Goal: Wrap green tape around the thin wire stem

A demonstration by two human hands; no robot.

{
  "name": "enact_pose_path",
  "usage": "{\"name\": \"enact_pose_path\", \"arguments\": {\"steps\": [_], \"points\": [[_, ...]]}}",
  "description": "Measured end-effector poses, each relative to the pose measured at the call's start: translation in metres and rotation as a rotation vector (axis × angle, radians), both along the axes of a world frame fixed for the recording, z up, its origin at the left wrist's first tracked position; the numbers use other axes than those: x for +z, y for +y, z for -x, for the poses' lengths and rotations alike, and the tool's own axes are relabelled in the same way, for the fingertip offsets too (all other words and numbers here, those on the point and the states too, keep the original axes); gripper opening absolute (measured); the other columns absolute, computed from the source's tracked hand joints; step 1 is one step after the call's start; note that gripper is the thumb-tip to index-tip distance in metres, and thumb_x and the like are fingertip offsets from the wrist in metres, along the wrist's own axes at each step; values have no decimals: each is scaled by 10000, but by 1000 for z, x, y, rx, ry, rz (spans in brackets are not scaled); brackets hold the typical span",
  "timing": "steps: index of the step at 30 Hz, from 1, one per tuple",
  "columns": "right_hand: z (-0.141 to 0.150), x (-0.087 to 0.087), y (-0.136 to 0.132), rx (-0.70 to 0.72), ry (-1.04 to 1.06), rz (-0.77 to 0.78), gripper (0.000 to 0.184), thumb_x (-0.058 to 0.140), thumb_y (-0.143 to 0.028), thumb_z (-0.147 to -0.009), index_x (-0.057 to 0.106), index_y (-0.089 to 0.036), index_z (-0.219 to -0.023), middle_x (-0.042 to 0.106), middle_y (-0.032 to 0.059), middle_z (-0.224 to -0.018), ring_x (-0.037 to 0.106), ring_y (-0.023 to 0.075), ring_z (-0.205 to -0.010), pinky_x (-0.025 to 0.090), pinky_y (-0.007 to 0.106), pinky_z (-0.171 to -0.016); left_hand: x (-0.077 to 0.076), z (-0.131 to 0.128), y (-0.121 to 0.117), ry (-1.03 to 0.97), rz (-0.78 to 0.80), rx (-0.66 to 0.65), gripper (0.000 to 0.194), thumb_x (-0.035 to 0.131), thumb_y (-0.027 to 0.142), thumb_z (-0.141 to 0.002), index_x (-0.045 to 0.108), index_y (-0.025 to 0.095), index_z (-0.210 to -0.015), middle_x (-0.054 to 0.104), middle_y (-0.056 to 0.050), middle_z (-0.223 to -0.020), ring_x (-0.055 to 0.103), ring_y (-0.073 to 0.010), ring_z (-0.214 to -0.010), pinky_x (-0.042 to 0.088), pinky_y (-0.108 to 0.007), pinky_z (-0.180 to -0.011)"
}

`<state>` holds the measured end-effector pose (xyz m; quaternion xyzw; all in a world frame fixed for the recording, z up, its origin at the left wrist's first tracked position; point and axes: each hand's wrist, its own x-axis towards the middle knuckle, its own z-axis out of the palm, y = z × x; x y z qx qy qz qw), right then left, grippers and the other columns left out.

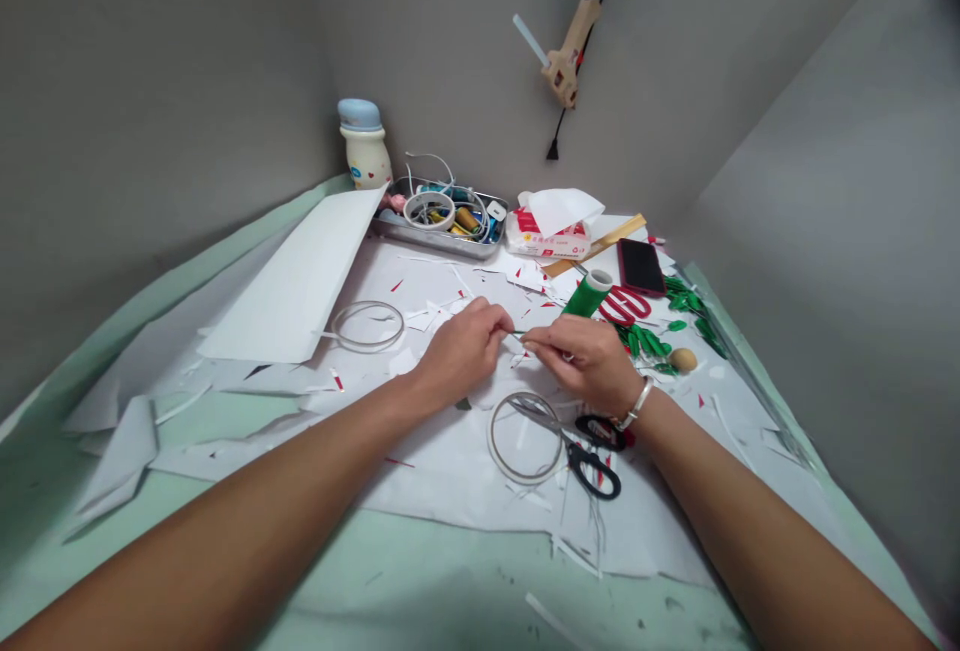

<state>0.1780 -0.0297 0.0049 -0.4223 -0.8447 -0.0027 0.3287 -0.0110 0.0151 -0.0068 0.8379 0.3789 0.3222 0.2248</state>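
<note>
Plain grey walls (450,51) are enclosing a craft corner, whether in a home or a workshop remaining unclear. Scissors (573,451), a green spool (584,298) and a metal tray (431,240) of supplies (466,220) are sitting among paper scraps (435,314) on a green-covered table (420,566), while a phone (640,266) and a tissue pack (551,241) are lying nearby.

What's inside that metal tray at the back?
In the metal tray I see a white ring-shaped roll, a brownish spool and something pink. Things are heaped together, so most of the bottom is covered; I can't tell what's underneath.
</note>
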Motion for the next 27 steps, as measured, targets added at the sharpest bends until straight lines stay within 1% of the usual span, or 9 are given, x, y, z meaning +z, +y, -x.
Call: {"name": "enact_pose_path", "arguments": {"steps": [5,8,11,13,15,17,19,23,27], "points": [[-17,-3,13,-109,258,129,201,533,-296,-882,703,-190,-866,709,32,-816,624,144,-711,470,246,-668,5,-3,-6,-11,88,-279,175,468,146,-818,624,189,-884,585,-19,-853,551,-144,-810,427,-268,-746],[-19,-11,18,-90,271,282,210,537,-313,-875,702,-185,-863,719,29,-838,643,153,-723,484,241,-658,11,-3,-4,-205,341,-256,130,492,209,-818,601,169,-875,572,4,-742,544,-119,-694,436,-242,-661],[-11,-16,15,12,144,296,184,534,-258,-871,706,-197,-881,724,33,-887,652,151,-776,486,242,-708,11,-2,1,-355,497,-130,173,507,286,-819,576,159,-916,552,22,-670,515,-102,-575,425,-229,-566],[-3,-14,9,83,30,237,177,530,-230,-869,704,-202,-885,716,32,-843,639,144,-759,474,244,-707,9,-1,3,-336,439,3,164,521,280,-804,586,161,-896,576,6,-704,521,-112,-584,432,-246,-572],[2,-9,3,79,-33,144,171,535,-232,-868,702,-201,-887,695,29,-760,612,141,-707,456,249,-680,6,-1,4,-214,276,92,125,514,234,-791,606,169,-844,595,-17,-761,544,-139,-660,444,-278,-632],[2,-4,0,32,-33,58,171,538,-240,-871,703,-202,-892,679,29,-718,591,139,-668,444,254,-659,4,-1,2,-71,106,71,134,493,177,-780,624,177,-809,594,-29,-802,552,-162,-744,438,-299,-697],[-3,-1,2,-20,30,22,176,534,-245,-877,704,-204,-894,687,33,-736,598,142,-675,449,258,-666,4,-1,-2,18,28,-46,169,479,141,-775,638,182,-814,588,-30,-816,550,-164,-774,427,-298,-721],[-16,-4,13,-84,219,116,191,530,-278,-881,702,-198,-861,716,37,-816,640,152,-725,479,253,-680,8,-3,-7,-26,147,-255,152,508,163,-786,651,187,-832,596,-17,-808,547,-135,-747,426,-259,-694],[-16,-13,17,-25,172,254,191,534,-269,-872,708,-190,-875,726,28,-832,654,148,-725,483,236,-658,12,-3,-3,-297,445,-206,158,527,260,-804,613,159,-890,593,1,-730,533,-103,-613,430,-229,-594]]}}
